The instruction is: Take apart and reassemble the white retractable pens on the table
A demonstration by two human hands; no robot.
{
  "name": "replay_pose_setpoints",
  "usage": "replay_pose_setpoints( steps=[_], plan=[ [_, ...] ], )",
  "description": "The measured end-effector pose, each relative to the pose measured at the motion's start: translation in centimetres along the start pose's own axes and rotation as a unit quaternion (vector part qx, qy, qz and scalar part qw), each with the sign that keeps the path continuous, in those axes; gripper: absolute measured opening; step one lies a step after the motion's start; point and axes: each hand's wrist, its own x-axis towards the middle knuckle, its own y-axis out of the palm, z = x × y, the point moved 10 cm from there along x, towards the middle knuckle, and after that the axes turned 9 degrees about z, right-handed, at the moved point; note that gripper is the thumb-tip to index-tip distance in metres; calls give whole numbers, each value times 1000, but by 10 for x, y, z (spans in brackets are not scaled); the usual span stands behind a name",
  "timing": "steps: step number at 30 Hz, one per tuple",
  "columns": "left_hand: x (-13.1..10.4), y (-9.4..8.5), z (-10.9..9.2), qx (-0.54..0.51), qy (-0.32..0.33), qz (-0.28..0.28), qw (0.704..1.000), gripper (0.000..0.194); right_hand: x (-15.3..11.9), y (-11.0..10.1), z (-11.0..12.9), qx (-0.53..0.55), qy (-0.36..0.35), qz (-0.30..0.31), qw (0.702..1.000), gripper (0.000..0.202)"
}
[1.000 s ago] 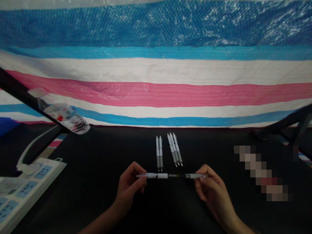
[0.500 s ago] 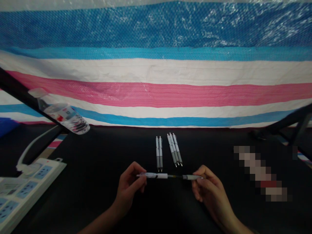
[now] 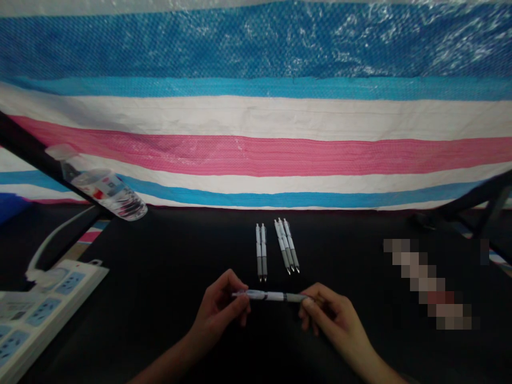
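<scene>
Between my two hands a white and grey click pen [image 3: 275, 296] lies level above the black table. My left hand [image 3: 224, 305] pinches its white clip end between thumb and fingers. Closed on its grey grip end is my right hand [image 3: 330, 309], whose fingers cover the tip. The white barrel and the grey grip meet at a dark band, with at most a very narrow gap there. Beyond my hands lie a pair of like pens [image 3: 261, 253] and, just right of them, a group of three pens [image 3: 287, 246], tips toward me.
On the left are a white power strip [image 3: 60, 298] with a plugged-in cable and a tilted clear water bottle [image 3: 116, 194]. A pixelated strip [image 3: 424, 282] covers something on the right of the black table [image 3: 160, 256]. A striped plastic sheet [image 3: 256, 154] hangs behind.
My hands have come closer together, the right one moving left. The grey grip has met the white barrel, so the refill that showed between them is covered.
</scene>
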Motion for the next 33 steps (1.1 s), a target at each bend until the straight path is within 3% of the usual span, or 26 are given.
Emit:
replay_pose_setpoints(
  steps=[4,9,12,16,22,27,33],
  plan=[
    [-2,1,4,-16,2,17,1000,31,-3,10,-1,-45,19,42,998,63],
    [-4,-6,7,-16,9,-12,1000,26,-2,11,6,30,-6,28,999,41],
    [-3,-9,8,-24,14,-22,999,26,0,9,10,6,-12,24,1000,35],
    [-3,-6,8,-28,9,-6,1000,27,-1,14,9,-52,-8,56,997,52],
    [-2,-9,7,-31,6,-22,999,27,-1,9,8,-71,-6,27,997,39],
    [-2,-8,8,-33,10,-19,999,29,-1,18,10,-88,-18,79,993,50],
    [-2,-6,7,-37,10,-18,999,29,-1,13,10,-143,-13,49,988,39]
  ],
)
